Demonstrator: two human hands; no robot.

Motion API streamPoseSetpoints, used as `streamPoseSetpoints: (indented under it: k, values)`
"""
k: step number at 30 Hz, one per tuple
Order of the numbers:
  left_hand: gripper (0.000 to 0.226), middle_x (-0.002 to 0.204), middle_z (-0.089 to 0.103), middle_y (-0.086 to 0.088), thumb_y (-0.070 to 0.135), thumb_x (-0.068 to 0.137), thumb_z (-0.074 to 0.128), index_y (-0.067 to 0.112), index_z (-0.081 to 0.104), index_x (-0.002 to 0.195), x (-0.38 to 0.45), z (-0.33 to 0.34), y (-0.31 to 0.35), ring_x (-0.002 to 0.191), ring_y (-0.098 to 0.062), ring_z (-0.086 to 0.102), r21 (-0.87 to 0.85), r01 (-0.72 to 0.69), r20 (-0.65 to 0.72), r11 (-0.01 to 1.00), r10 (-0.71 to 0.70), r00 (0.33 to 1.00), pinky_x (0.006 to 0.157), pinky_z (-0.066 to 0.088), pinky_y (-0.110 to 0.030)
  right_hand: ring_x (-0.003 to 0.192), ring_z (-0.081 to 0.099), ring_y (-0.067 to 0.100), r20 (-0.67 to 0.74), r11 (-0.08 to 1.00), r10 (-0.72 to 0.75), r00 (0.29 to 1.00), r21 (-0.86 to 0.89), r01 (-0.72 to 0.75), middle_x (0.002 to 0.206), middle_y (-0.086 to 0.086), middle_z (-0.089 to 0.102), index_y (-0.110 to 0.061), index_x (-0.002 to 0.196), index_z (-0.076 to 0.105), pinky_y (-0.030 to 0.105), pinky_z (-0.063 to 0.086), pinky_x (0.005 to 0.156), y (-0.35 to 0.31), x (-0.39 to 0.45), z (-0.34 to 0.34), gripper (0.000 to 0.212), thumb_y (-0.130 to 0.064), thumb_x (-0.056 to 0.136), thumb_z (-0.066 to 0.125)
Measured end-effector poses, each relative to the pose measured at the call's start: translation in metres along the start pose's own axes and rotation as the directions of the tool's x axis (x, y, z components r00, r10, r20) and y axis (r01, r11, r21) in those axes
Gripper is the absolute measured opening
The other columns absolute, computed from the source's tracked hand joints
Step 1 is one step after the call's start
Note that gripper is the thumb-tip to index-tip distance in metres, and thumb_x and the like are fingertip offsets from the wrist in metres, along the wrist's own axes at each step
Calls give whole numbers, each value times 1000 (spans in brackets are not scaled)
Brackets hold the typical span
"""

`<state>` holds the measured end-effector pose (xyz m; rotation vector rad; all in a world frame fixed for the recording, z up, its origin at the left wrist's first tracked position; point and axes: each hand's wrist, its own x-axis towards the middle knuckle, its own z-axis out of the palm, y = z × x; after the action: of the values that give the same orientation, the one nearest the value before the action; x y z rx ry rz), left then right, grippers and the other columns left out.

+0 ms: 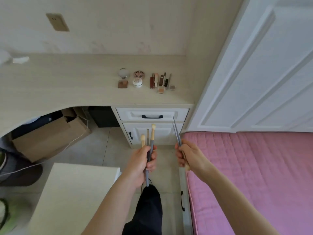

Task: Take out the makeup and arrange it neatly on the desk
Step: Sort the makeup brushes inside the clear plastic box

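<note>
Grey-handled brushes point(149, 146) clenched in left hand point(141, 161); right hand point(188, 156) grips two more point(176, 131).

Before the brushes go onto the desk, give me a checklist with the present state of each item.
1. Left hand has a firm hold on the brushes: ok, fingers closed around three handles.
2. Right hand holds its thin tools: ok, gripped near their lower end.
3. Free desk surface for a new row: ok, bare top to the left of the makeup.
4. Makeup already laid out neatly: ok, jars and sticks sit in groups.
5. Drawer shut: ok, front appears flush.
6. What kind of tools the right hand holds: cannot tell, only thin grey shafts show.
</note>
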<state>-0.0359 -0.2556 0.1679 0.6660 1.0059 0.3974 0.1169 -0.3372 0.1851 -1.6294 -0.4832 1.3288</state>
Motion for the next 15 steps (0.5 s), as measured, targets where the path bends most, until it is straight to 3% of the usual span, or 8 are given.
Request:
streamPoseSetpoints:
  k: [4,10,15]
  values:
    - [23,52,38,3,15,98,34,6,55,95,54,-4,58,35,-8,25,92,4,-3,996,-4,1000,35,19,-18,47,33,11,-39,1000,-18,999,-25,17,59,-2,37,-9,93,54,24,32,46,-38,64,19,20,-20,102,39]
    - [21,54,34,3,25,101,44,9,56,106,139,4,125,39,-11,24,172,-13,18,985,10,1000,39,18,-20,53,47,18,-130,1000,21,991,4,-20,68,9,53,-3,88,55,27,42,50,-93,142,26,20,-4,99,39]
    - [16,62,52,-4,19,99,45,9,56,104,200,31,158,42,-15,42,251,31,47,968,-44,998,40,32,-22,55,47,18,-224,1000,-1,975,-12,-1,72,12,55,-6,107,53,29,42,50,-129,187,9,23,1,96,35]
